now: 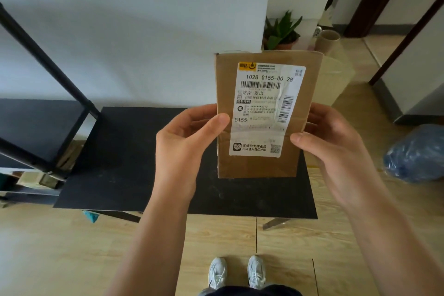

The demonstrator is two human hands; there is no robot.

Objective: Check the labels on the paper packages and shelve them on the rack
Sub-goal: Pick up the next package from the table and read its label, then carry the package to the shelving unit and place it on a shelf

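Package (264, 166) — brown paper, upright, creased white label (264, 108) facing out.

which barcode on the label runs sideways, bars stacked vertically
The small barcode at the label's right edge, near the right hand. The wider barcode under "102B G155-00 28" runs across the label.

One package (262, 166), one label (264, 108), two hands (182, 149), seemingly.
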